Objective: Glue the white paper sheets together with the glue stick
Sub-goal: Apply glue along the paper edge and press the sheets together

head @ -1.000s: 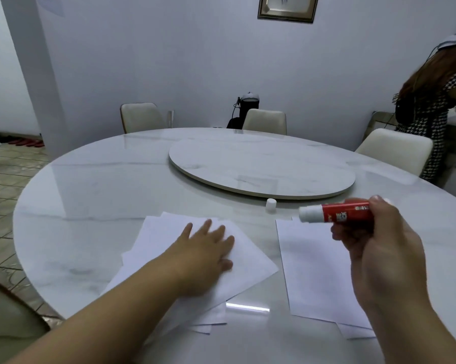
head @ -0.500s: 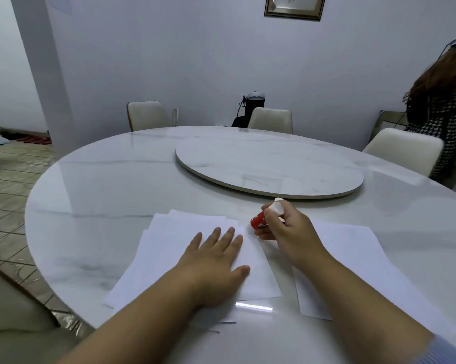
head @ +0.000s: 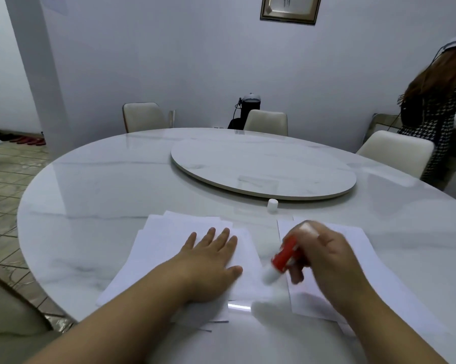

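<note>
A loose stack of white paper sheets [head: 163,248] lies on the near left of the round marble table [head: 116,179]. My left hand [head: 211,261] rests flat on the top sheet, fingers straight. My right hand [head: 324,256] grips a red glue stick [head: 284,256], blurred by motion. The stick points down and left, its white tip at the right edge of the top sheet. More white sheets [head: 358,261] lie under my right hand. The glue stick's white cap [head: 272,205] stands on the table behind the papers.
A marble turntable [head: 263,166] fills the table's centre. Cream chairs [head: 144,116] stand around the far side. A person in a checked top [head: 437,119] stands at the right. A black bag [head: 247,111] sits by the back wall.
My right hand has brought the glue stick down from the top sheet's far right corner toward me along its right edge. My left hand stays flat on the stack.
</note>
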A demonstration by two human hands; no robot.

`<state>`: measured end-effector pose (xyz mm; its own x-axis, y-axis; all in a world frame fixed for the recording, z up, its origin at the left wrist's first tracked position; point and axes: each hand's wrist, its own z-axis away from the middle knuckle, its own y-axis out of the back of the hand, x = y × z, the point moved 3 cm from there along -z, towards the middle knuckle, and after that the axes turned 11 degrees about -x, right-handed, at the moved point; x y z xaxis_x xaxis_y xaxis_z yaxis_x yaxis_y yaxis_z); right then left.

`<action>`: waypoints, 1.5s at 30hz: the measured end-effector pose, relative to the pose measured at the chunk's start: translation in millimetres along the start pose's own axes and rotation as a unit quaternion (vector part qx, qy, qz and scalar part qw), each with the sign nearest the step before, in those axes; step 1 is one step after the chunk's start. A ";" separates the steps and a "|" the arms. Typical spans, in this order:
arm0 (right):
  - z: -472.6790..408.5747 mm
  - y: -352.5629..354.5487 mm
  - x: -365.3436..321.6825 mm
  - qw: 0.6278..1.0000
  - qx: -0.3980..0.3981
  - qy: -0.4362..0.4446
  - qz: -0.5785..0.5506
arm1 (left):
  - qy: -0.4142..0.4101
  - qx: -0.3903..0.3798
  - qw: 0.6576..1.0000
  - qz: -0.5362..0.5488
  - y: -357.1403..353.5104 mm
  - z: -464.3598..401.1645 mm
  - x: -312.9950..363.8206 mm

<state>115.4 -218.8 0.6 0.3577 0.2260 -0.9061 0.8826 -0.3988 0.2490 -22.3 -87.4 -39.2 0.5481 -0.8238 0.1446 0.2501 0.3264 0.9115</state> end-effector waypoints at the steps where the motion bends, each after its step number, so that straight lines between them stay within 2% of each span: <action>1: -0.2 9.4 0.8 0.996 0.060 0.012 -0.068 | -0.026 -0.034 0.999 -0.012 4.8 3.0 -0.2; 3: 1.4 27.0 5.1 0.971 0.167 0.021 -0.170 | -0.098 -0.115 0.988 -0.014 13.8 13.7 -3.6; 5: 3.5 34.1 11.6 0.957 0.210 0.012 -0.199 | -0.135 -0.126 0.982 0.038 19.3 21.8 -6.1; 7: 4.0 33.7 15.9 0.954 0.222 0.007 -0.201 | -0.087 -0.018 0.992 0.089 18.1 20.5 -7.5; 8: 3.3 32.2 16.0 0.955 0.223 0.007 -0.194 | -0.037 0.037 0.995 0.080 14.8 18.4 -8.3; 9: 2.0 30.1 14.6 0.958 0.219 0.009 -0.183 | 0.012 0.057 0.997 0.047 10.4 16.5 -8.7; 11: -3.6 25.7 8.2 0.968 0.199 0.019 -0.154 | 0.037 -0.002 0.999 -0.012 4.8 14.8 -13.2; 13: -12.4 19.9 1.1 0.979 0.163 0.033 -0.116 | 0.002 -0.077 0.997 -0.004 10.8 18.3 -23.0; 14: -18.0 14.9 -1.8 0.986 0.136 0.038 -0.095 | -0.009 -0.078 0.997 0.012 16.1 19.1 -26.9; 17: -39.5 -8.8 -1.6 0.998 0.043 0.029 -0.038 | 0.014 0.029 0.998 0.060 19.2 11.6 -27.2; 19: -53.3 -24.8 5.2 1.000 0.012 0.007 0.018 | 0.027 0.067 0.996 0.045 7.3 5.2 -19.9; 24: -67.0 -47.2 25.4 0.990 -0.053 -0.027 0.125 | 0.033 0.072 0.997 0.010 -6.3 -4.2 -25.6; 33: -17.4 -35.5 -6.7 0.974 -0.115 0.005 0.194 | 0.035 0.049 0.998 0.007 -4.4 -5.0 -24.1; 38: 20.6 -30.3 -11.8 0.983 -0.117 -0.003 0.142 | 0.030 0.067 0.997 0.013 -6.0 -3.8 -22.0; 40: 23.9 -25.3 -10.3 0.993 -0.096 -0.019 0.060 | 0.021 0.055 0.998 0.015 -2.0 -1.3 -21.7; 42: 23.0 -12.6 -10.2 0.998 -0.025 -0.010 -0.049 | 0.015 0.021 1.000 0.006 4.0 2.1 -20.9; 45: 20.6 13.7 -13.1 0.982 0.097 0.029 -0.161 | -0.002 -0.049 0.997 -0.058 12.9 11.3 -17.9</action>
<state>116.6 -245.5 8.8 0.0914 0.4162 -0.9047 0.8805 -0.4581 -0.1218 -37.9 -73.7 -25.6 0.5069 -0.8610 0.0416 0.3897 0.2719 0.8799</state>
